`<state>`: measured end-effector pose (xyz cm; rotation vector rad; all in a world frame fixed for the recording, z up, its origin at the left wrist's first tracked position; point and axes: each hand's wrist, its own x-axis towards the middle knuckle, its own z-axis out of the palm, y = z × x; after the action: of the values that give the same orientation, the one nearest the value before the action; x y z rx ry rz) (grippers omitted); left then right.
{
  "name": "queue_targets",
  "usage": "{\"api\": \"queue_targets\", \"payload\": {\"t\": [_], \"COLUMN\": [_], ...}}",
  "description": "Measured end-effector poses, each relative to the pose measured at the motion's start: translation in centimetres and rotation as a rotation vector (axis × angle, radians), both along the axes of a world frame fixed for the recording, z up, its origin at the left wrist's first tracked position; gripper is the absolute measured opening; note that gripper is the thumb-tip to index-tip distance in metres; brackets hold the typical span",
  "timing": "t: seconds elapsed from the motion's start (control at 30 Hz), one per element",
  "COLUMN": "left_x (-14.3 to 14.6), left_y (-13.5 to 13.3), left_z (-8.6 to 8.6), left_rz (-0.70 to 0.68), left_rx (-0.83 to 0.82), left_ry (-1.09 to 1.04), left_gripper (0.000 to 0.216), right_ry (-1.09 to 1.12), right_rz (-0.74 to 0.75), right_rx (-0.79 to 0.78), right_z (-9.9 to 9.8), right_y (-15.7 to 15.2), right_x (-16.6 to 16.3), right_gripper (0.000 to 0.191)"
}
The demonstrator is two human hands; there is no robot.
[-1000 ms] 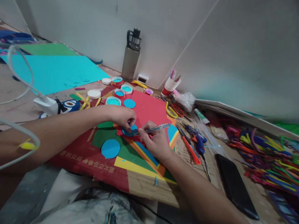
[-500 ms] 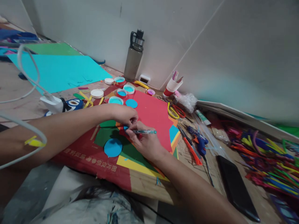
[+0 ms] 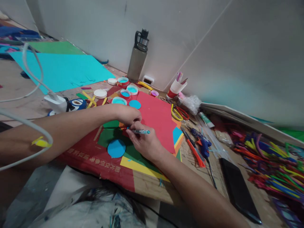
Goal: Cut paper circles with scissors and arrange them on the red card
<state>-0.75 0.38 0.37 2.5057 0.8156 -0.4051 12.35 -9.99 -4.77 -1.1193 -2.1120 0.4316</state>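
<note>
My right hand [image 3: 146, 142] grips a clear pen with a teal end [image 3: 141, 131], tip pointing left and down at the paper. My left hand [image 3: 129, 114] is closed beside it, fingers curled down against the sheets; whatever they hold is hidden behind both hands. A sliver of blue shows at the pen's tip. Under the hands lie a large red sheet [image 3: 156, 117], a green sheet [image 3: 108, 138] and a yellow sheet [image 3: 142, 167]. Nearer me rests a blue paper disc [image 3: 116, 148], and a second blue disc [image 3: 135, 104] sits beyond my left hand.
Small paint pots [image 3: 119, 101] stand behind the hands, with a grey water bottle [image 3: 137, 60] at the wall. To the right are yellow-handled scissors [image 3: 176, 112], a red cutter [image 3: 196, 152], a blue glue gun [image 3: 204, 147] and a black phone [image 3: 239, 190]. A white cable [image 3: 28, 123] crosses the left.
The pen's teal end has shifted left and slightly up, with my right hand following a little. My left hand stays closed in nearly the same place. The whole view has shifted slightly.
</note>
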Motion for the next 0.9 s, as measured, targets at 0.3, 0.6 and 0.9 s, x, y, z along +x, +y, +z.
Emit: {"api": "queue_targets", "payload": {"t": [0.3,0.6,0.9], "left_x": [0.1,0.0,0.0], "left_y": [-0.3,-0.4,-0.1], "left_z": [0.4,0.3,0.2], "left_rz": [0.012,0.029,0.027], "left_rx": [-0.022,-0.006,-0.022], "left_ry": [0.003,-0.020,-0.012], "left_gripper": [0.012,0.011,0.012], "right_ry": [-0.022,-0.023,-0.003], "right_rz": [0.027,-0.010,-0.050], "right_rx": [-0.022,-0.045,-0.071], "right_z": [0.3,0.2,0.9], "right_y": [-0.4,-1.0,-1.2], "right_x": [0.6,1.7,2.9], "right_gripper": [0.016,0.018,0.017]}}
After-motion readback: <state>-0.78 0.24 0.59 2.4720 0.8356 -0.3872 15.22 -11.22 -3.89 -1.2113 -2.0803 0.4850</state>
